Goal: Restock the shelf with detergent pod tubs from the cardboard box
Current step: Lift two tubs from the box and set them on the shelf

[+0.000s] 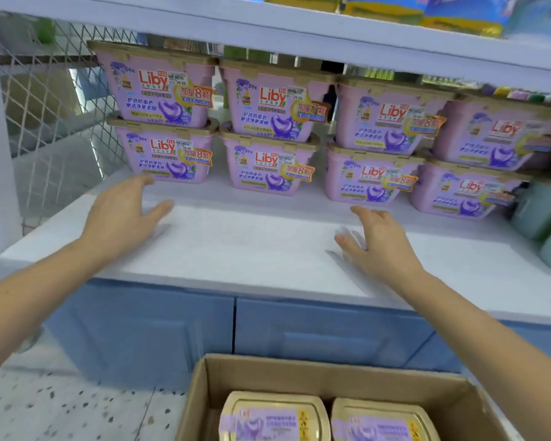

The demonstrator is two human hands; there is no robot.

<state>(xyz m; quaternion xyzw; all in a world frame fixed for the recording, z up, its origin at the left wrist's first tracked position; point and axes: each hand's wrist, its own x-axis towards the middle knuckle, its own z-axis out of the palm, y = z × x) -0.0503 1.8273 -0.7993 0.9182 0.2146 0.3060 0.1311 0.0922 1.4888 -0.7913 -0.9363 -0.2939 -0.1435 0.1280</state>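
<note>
Head view: left hand (121, 214) and right hand (379, 243) hover empty, fingers relaxed, over the shelf (252, 246). Two tubs (274, 415) sit lid-up in the box (331, 375), below and behind both hands, nearer the right.

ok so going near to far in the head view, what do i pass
cardboard box → blue cabinet doors → white shelf → stacked purple tubs
</note>
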